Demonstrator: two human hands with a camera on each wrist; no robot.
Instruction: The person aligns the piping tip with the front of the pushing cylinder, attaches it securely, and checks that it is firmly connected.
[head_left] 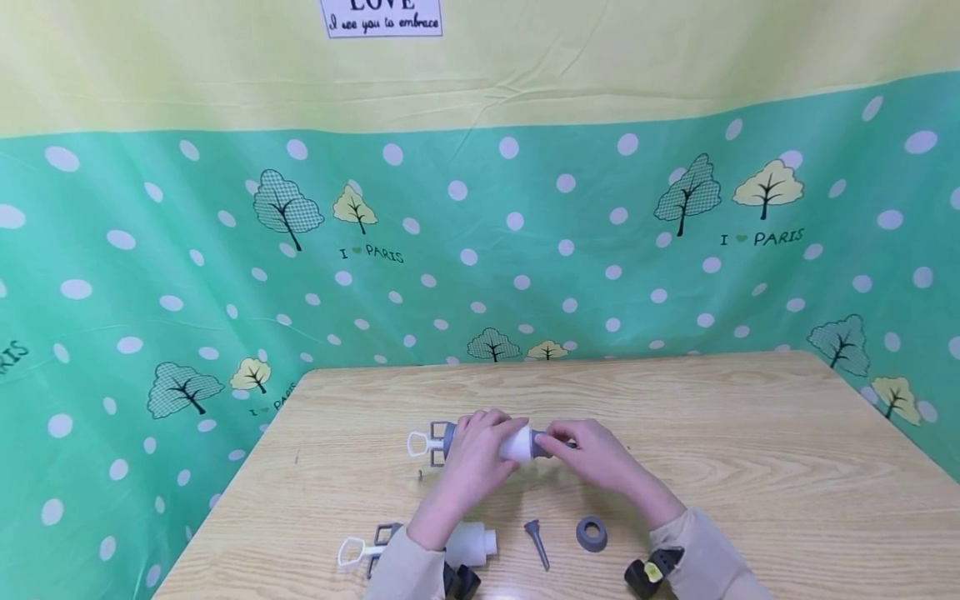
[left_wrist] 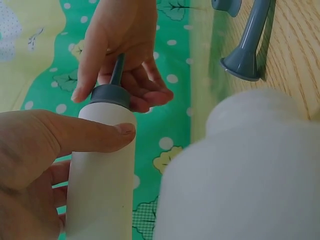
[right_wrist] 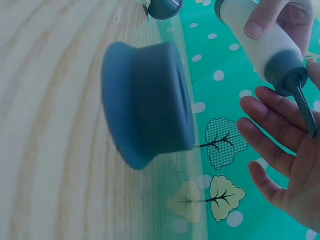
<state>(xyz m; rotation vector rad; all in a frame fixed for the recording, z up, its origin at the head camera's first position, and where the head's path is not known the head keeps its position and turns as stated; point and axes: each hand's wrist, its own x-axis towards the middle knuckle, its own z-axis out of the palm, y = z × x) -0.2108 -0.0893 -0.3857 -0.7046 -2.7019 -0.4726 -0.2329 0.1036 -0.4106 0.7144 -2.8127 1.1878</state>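
Observation:
A large white syringe point(head_left: 517, 446) lies sideways above the table, its looped white plunger handle point(head_left: 417, 443) and grey finger frame at the left end. My left hand point(head_left: 480, 458) grips the barrel, thumb laid across it. At the barrel's right end sits a grey collar point(left_wrist: 111, 95) with a thin grey nozzle point(right_wrist: 304, 107) sticking out. My right hand point(head_left: 592, 454) is around that collar and nozzle. Its fingers point(right_wrist: 280, 120) look spread and fairly straight in the right wrist view; whether they touch the collar is unclear.
A second white syringe point(head_left: 468, 544) lies at the front, partly behind my left forearm. Right of it are a flared grey nozzle point(head_left: 536, 540) and a grey ring point(head_left: 583, 542). A tiny dark bit point(head_left: 420, 475) lies near the finger frame. A patterned curtain point(head_left: 517, 250) hangs behind the table.

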